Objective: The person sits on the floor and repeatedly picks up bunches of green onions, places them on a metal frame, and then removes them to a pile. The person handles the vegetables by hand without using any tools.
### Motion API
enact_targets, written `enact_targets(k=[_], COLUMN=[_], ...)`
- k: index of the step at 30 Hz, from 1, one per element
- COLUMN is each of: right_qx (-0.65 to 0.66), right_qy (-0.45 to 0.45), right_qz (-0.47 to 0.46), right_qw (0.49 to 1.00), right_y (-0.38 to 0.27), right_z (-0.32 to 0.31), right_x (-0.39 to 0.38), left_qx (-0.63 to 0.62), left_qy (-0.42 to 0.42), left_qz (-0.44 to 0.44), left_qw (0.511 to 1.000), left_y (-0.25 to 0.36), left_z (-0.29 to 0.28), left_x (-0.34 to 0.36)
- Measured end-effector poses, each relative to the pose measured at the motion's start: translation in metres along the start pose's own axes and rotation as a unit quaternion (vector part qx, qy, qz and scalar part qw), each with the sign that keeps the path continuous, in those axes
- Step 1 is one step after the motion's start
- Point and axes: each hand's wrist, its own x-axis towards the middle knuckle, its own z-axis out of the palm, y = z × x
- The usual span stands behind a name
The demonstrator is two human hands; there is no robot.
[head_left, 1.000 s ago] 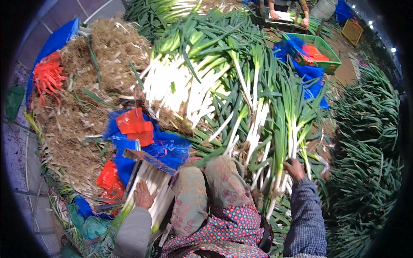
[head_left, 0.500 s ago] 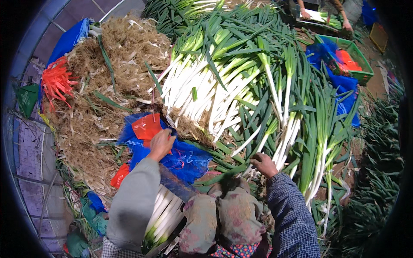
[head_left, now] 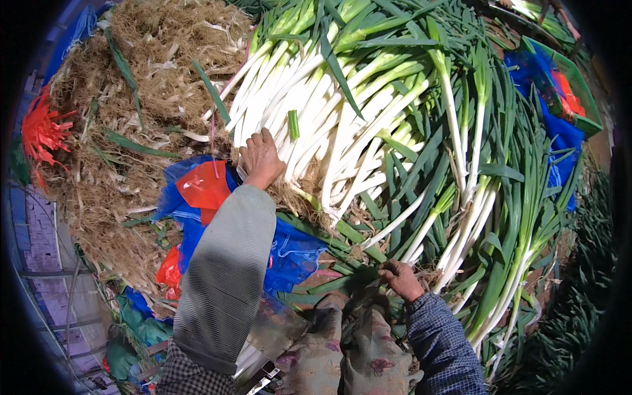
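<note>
My left hand (head_left: 262, 160) reaches onto the root end of the large pile of white-stalked leeks (head_left: 329, 122), its fingers bent and slightly apart over the stalks; I see nothing held in it. Lower right, my right hand (head_left: 399, 278) has curled fingers beside loose leeks (head_left: 471, 230) and leaves; what they grip is unclear. Below my left forearm are blue mesh sacks (head_left: 289, 250) and red plastic (head_left: 196, 187). A metal trough (head_left: 280, 329) with white stalks is partly hidden by that arm and my knees.
A mound of trimmed roots (head_left: 151, 72) fills the left, edged by red plastic strands (head_left: 46, 135). A green crate (head_left: 579, 85) with blue mesh stands at upper right, another worker's arm beyond it. More dark leek tops (head_left: 579, 289) lie at right.
My left hand has travelled up from the trough to the leek pile. My right hand has moved left from the standing leaves and sits low near my knees. The view has shifted.
</note>
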Motion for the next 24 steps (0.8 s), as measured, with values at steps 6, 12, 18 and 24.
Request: enact_targets(k=[6, 12, 18, 24], right_qx=[-0.026, 0.056, 0.334, 0.347], right_qy=[-0.02, -0.015, -0.011, 0.054], right_qz=[-0.095, -0.097, -0.057, -0.081], right_qw=[0.995, 0.994, 0.941, 0.933], right_y=[-0.014, -0.105, -0.201, -0.159], right_z=[0.02, -0.016, -0.005, -0.018], right_x=[0.026, 0.066, 0.106, 0.034], left_qx=[-0.036, -0.099, -0.183, -0.349], left_qy=[-0.043, -0.059, -0.035, -0.145], left_qz=[-0.029, 0.019, 0.057, 0.064], left_qw=[0.998, 0.993, 0.981, 0.924], left_y=[0.002, 0.017, 0.093, 0.135], left_z=[-0.008, -0.045, -0.054, -0.049], left_x=[0.004, -0.02, -0.14, -0.242])
